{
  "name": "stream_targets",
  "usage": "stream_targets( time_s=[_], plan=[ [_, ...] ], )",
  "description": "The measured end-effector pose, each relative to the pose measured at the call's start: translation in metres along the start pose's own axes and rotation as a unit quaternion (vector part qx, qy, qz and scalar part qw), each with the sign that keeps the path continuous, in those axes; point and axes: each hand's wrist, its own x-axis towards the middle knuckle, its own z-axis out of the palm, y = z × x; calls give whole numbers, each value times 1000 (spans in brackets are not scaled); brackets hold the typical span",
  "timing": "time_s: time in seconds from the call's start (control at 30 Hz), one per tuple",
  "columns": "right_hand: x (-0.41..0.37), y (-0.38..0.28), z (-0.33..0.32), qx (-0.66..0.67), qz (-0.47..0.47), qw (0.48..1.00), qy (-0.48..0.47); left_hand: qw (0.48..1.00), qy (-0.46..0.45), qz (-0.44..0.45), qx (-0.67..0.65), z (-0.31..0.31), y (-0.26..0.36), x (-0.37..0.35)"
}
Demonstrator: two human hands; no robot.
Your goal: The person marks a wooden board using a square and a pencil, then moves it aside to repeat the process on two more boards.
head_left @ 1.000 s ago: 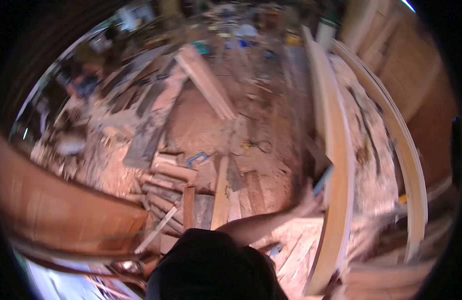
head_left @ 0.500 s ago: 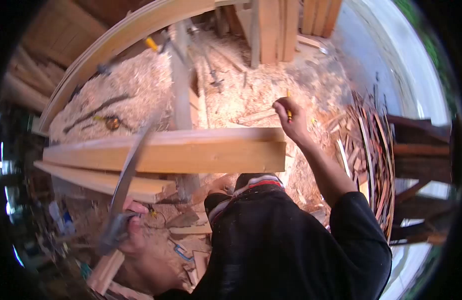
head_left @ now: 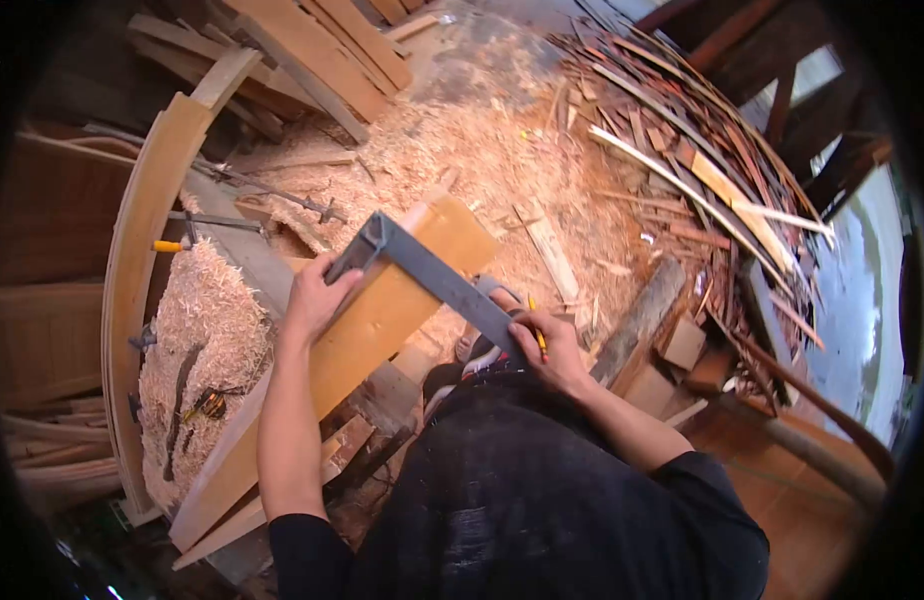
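A grey try square (head_left: 450, 287) lies across the wooden beam (head_left: 382, 318) near its far end. My left hand (head_left: 317, 298) grips the square's thick stock at the beam's left side. Pinched in my right hand (head_left: 554, 352) is a yellow pencil (head_left: 538, 330). The fingers of that same hand also touch the free end of the square's blade, just off the beam's right edge. A second, thinner board (head_left: 244, 522) runs beneath the beam on the near side.
Wood shavings (head_left: 472, 130) cover the ground. At left stand a long curved plank (head_left: 142, 270), a clamp with a yellow handle (head_left: 168, 246) and a tape measure (head_left: 214, 404) on shavings. Scrap strips (head_left: 682, 140) are heaped at the right. Upright boards (head_left: 332, 60) lean at the back.
The try square has come from the far left onto the beam's end. My right hand, still with the pencil, has moved in to its blade. The view has turned.
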Motion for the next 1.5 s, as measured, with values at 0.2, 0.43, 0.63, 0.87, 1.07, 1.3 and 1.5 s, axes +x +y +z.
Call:
stream_targets(
  time_s=[0.2, 0.43, 0.63, 0.87, 1.07, 1.3, 1.5],
  plan=[
    [-9, 20, -1, 18, 8, 999, 34, 961, 196, 119, 157, 55, -17, -6],
    [-24, 30, -8, 24, 18, 999, 22, 935, 266, 152, 180, 76, -5, -14],
    [-22, 21, -12, 51, -5, 998, 25, 927, 266, 184, 190, 76, -5, -12],
    [-20, 29, -11, 54, -16, 998, 26, 921, 258, 195, 218, 75, -12, -7],
    [-18, 23, -15, 39, 2, 999, 15, 922, 254, 200, 216, 74, -16, -5],
    [-11, 29, -23, 59, 2, 997, 40, 914, 266, 210, 224, 75, -11, -7],
    [47, -4, -39, 200, -43, 978, 36, 926, 253, 185, 211, 71, -18, -4]
  ],
)
